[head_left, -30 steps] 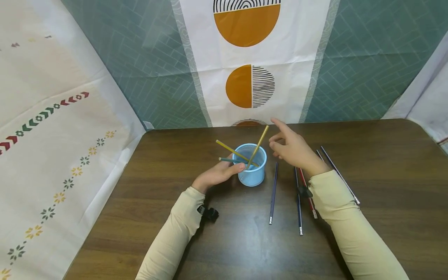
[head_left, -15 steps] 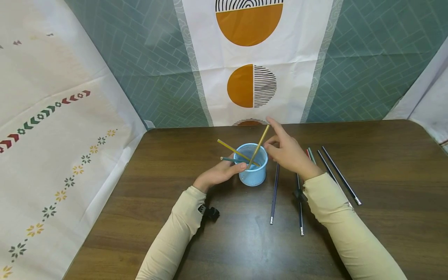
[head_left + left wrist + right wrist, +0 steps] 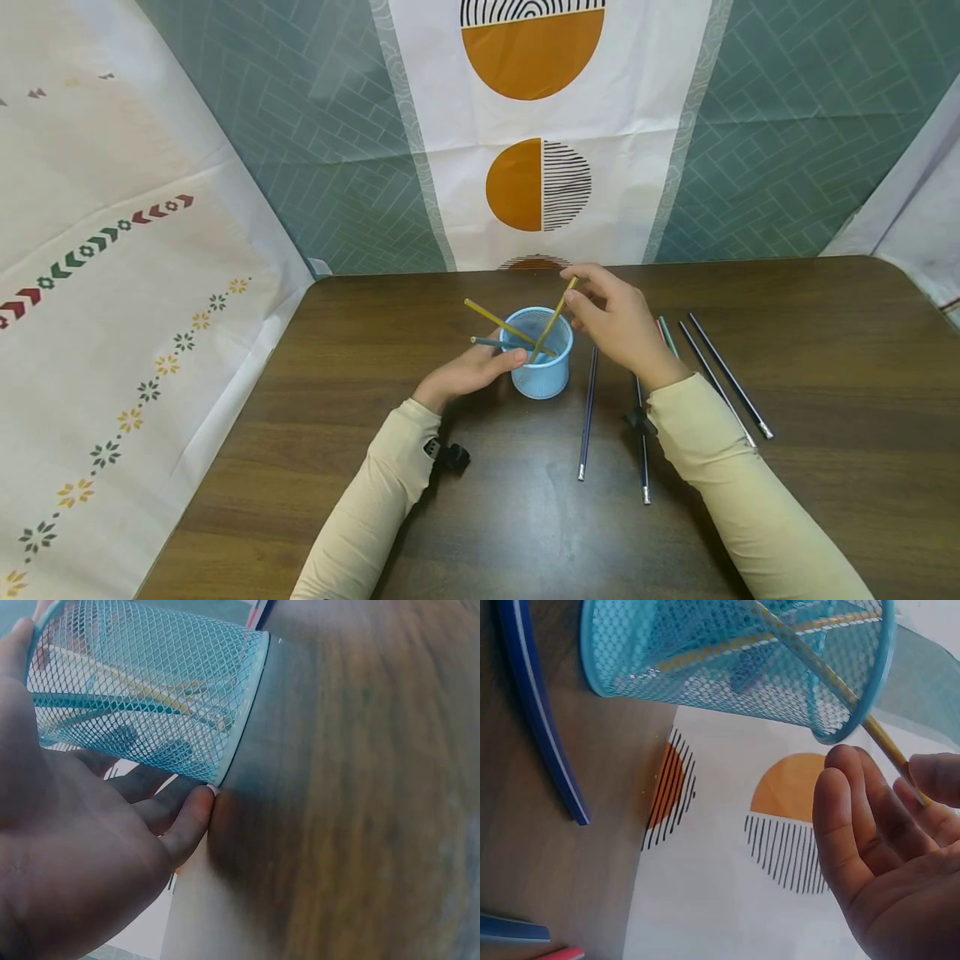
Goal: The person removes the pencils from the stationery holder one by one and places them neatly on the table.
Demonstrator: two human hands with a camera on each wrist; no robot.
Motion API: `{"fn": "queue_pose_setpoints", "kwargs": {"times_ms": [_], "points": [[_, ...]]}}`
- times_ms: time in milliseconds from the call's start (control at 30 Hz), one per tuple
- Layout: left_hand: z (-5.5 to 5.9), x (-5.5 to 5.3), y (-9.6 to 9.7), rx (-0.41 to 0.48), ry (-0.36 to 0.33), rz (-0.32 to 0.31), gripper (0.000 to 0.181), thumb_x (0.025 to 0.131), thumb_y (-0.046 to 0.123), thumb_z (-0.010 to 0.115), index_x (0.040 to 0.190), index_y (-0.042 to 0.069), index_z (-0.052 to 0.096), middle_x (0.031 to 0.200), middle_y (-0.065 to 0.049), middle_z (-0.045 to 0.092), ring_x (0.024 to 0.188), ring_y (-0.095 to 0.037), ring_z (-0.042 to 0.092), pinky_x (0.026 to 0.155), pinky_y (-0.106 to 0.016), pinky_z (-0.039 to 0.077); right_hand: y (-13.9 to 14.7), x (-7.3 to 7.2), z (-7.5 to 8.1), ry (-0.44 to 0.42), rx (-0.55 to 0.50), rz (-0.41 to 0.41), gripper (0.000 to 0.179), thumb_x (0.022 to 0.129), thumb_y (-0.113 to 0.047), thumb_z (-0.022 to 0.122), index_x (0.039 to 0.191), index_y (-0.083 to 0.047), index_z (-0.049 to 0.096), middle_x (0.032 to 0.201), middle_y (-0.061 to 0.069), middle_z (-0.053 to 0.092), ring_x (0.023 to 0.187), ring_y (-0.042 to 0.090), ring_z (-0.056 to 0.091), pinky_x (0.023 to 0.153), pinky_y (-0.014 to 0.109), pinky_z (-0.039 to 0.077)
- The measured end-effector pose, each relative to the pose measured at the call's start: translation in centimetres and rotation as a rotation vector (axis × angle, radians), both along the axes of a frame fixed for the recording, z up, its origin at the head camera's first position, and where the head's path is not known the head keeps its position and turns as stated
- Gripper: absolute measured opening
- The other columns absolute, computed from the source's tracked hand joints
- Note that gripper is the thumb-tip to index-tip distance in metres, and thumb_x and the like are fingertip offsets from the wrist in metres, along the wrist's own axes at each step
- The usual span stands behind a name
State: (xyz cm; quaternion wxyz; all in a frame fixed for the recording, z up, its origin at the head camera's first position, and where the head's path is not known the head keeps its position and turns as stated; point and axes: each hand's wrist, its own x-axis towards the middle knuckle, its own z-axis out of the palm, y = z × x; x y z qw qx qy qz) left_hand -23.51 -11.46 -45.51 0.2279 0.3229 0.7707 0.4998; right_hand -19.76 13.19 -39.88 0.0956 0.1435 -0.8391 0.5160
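A light blue mesh pencil cup [image 3: 540,382] stands on the table, and my left hand [image 3: 472,372] holds it from the left, thumb at the rim. Leaning rightward out of the cup is a yellow pencil [image 3: 558,313]. My right hand [image 3: 617,327] pinches its upper end between thumb and index finger; the right wrist view shows this pencil [image 3: 885,745] crossing the rim, the other fingers extended beside it. Another yellow pencil [image 3: 487,313] and a green pencil [image 3: 486,342] lean out to the left.
Dark blue pencils lie right of the cup: one close by [image 3: 588,417], one partly under the right wrist [image 3: 644,467], and two farther right, including the outermost pencil [image 3: 729,375]. A green pencil [image 3: 667,335] and a red one are mostly hidden by the right arm. Patterned cloth [image 3: 337,167] hangs behind.
My right hand has moved left to the cup, and its thumb and index finger have come together on the right-leaning yellow pencil. The left hand and cup stay in place.
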Motion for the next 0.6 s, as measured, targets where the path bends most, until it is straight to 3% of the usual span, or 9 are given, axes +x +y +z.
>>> {"fn": "queue_pose_setpoints", "kwargs": {"times_ms": [333, 600], "points": [[0.0, 0.0, 0.0, 0.007, 0.005, 0.009, 0.112, 0.082, 0.086, 0.049, 0.156, 0.004, 0.028, 0.149, -0.013, 0.045, 0.137, -0.023, 0.041, 0.112, -0.041, 0.033, 0.8, 0.3, 1.1, 0.033, -0.073, -0.018, 0.021, 0.102, -0.009, 0.062, 0.121, -0.002, 0.064, 0.096, 0.014, 0.07, 0.074, 0.033, 0.068, 0.067, 0.025, 0.056], [-0.1, 0.0, 0.0, 0.017, -0.002, 0.003, 0.111, 0.082, 0.086, 0.05, 0.155, 0.005, 0.03, 0.145, -0.012, 0.049, 0.135, -0.022, 0.043, 0.112, -0.041, 0.034, 2.3, 0.3, 1.8, 0.055, -0.138, -0.045, 0.018, 0.101, -0.007, 0.061, 0.116, 0.001, 0.066, 0.092, 0.017, 0.071, 0.067, 0.022, 0.068, 0.064, 0.026, 0.056]]}}
